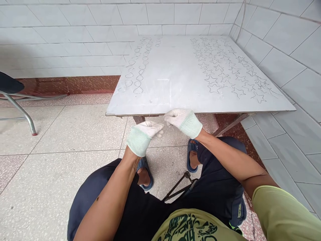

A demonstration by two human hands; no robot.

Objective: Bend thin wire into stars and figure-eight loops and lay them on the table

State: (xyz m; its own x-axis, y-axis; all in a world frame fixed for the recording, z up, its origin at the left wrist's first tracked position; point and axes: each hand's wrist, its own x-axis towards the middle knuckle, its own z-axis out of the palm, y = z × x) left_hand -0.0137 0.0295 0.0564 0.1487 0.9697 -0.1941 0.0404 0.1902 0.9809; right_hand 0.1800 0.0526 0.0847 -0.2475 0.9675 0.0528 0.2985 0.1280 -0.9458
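Note:
My left hand (147,132), in a white knit glove with a pale green cuff, is closed in a pinch. A thin wire (149,115) sticks up from it. My right hand (182,121), gloved alike, also pinches, and a short bit of wire shows below its fingers. The fingertips almost meet just in front of the table's near edge; the wire between them is too fine to follow. On the white tabletop (175,93) lie several star-shaped wires (213,88) to the right and several looped wires (138,87) in columns to the left.
Tiled walls (160,15) border the table behind and on the right. A metal-legged chair (18,103) stands at the far left. Below are my knees, slippered feet (192,157) and a dark folding stool frame (178,185) on the speckled floor.

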